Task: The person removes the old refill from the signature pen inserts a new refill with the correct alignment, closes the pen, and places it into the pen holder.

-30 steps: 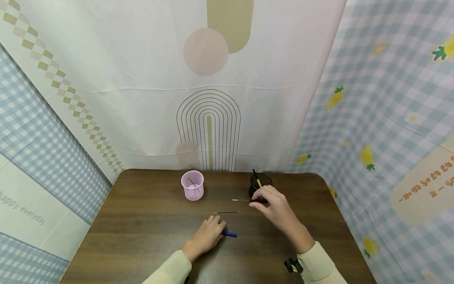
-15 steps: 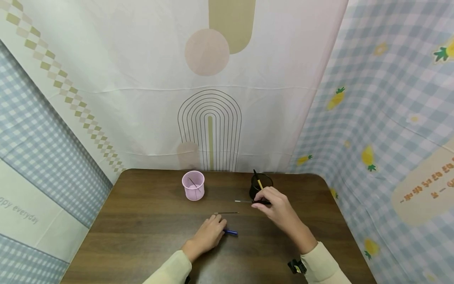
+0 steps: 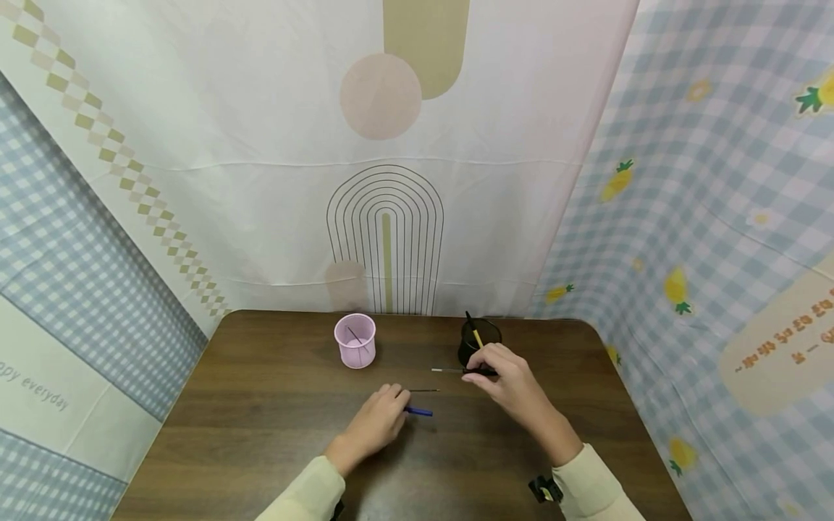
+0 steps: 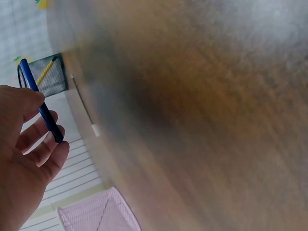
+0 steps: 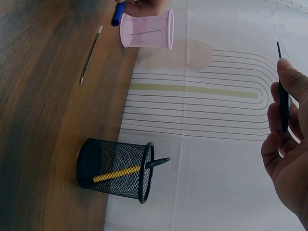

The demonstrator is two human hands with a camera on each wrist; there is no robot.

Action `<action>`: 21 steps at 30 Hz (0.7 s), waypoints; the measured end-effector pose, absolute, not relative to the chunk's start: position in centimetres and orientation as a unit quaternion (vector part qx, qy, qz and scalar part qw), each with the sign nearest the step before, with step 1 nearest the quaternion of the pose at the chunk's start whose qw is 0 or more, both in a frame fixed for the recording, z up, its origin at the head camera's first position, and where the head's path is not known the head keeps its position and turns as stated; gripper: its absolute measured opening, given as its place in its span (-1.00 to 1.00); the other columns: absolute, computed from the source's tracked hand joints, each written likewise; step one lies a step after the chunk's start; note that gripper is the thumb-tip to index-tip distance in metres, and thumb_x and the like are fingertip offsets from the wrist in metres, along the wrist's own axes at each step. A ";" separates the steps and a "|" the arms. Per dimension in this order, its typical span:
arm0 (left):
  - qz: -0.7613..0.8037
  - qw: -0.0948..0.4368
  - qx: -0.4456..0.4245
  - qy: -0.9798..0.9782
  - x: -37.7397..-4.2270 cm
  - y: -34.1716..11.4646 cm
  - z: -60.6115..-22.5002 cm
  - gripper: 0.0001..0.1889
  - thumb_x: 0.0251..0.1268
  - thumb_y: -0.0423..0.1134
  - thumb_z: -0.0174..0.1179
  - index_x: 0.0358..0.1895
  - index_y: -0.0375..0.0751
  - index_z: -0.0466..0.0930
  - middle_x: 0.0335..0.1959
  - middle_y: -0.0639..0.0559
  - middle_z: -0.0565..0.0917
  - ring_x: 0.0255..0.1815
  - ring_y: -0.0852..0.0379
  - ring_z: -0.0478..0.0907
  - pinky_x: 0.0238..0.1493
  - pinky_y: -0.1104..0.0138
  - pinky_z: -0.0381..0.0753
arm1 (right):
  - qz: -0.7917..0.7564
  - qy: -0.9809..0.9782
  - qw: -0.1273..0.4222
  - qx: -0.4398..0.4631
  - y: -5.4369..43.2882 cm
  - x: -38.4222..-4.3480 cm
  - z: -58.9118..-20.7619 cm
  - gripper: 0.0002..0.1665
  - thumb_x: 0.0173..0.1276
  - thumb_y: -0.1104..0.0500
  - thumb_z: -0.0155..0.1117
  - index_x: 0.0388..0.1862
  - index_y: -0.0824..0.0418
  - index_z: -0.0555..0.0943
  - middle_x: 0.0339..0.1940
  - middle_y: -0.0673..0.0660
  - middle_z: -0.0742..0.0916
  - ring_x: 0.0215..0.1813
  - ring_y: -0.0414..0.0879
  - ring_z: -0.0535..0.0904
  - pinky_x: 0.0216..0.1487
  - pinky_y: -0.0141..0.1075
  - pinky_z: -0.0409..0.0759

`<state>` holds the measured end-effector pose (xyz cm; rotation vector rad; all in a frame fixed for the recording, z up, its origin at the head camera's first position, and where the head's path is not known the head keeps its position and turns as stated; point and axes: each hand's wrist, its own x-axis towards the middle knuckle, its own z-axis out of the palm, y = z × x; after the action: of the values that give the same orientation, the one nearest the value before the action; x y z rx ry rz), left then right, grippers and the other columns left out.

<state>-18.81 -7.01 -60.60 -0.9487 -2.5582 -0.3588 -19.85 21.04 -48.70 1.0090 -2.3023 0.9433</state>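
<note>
My left hand [image 3: 376, 420] pinches a slim blue pen [image 4: 36, 89] between thumb and fingertips, just above the table in the head view. Between the thumb and fingers of my right hand [image 3: 508, 373] is a black pen [image 5: 284, 108], with a thin pale refill [image 3: 446, 370] sticking out of one end. A loose pen refill [image 5: 90, 55] lies on the table close to my left fingertips. Right behind my right hand stands a black mesh pen cup [image 5: 115, 147] with a yellow-and-black pen [image 5: 118, 173] leaning in it.
Farther back on the left stands a pink mesh pen cup [image 3: 355, 354] with a thin dark refill or two inside. The wooden table [image 3: 228, 405] ends at patterned cloth hangings [image 3: 274, 217] behind and at the sides.
My left hand has raised the blue pen and shifted slightly away from me, now covering one end of the loose refill. The right hand has moved slightly right with the black pen, then kept still.
</note>
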 end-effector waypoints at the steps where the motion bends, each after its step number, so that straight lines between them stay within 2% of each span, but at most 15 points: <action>1: -0.128 0.201 -0.339 -0.910 -18.9 -7.1 -60.5 -0.73 0.12 -0.27 0.47 -0.25 -0.11 0.52 -0.37 0.08 0.51 -0.37 0.09 0.44 -0.34 0.27 0.48 | 0.343 -0.835 0.226 0.366 21.0 -19.8 -48.7 -0.70 0.10 0.30 0.62 -0.24 0.14 0.67 -0.24 -0.06 0.71 -0.21 -0.22 0.59 -0.24 -0.57 0.53; 13: -0.141 0.243 -0.336 -0.899 -19.5 -7.6 -58.5 -0.71 0.08 -0.32 0.47 -0.29 -0.12 0.49 -0.39 0.08 0.49 -0.38 0.09 0.44 -0.41 0.29 0.45 | 0.346 -0.838 0.223 0.359 21.2 -19.8 -48.5 -0.70 0.14 0.28 0.61 -0.22 0.07 0.66 -0.24 -0.07 0.71 -0.23 -0.24 0.57 -0.20 -0.58 0.50; 21: -0.147 0.266 -0.340 -0.890 -19.8 -7.8 -56.3 -0.74 0.09 -0.35 0.44 -0.30 -0.15 0.49 -0.38 0.07 0.50 -0.37 0.07 0.43 -0.36 0.28 0.45 | 0.348 -0.836 0.227 0.357 21.5 -19.9 -48.4 -0.70 0.14 0.28 0.61 -0.23 0.06 0.66 -0.24 -0.07 0.71 -0.22 -0.24 0.57 -0.19 -0.60 0.48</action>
<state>-19.83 -7.78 -56.31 -0.9183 -2.4029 -0.3964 -19.93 21.48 -48.40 0.9832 -2.3044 0.9595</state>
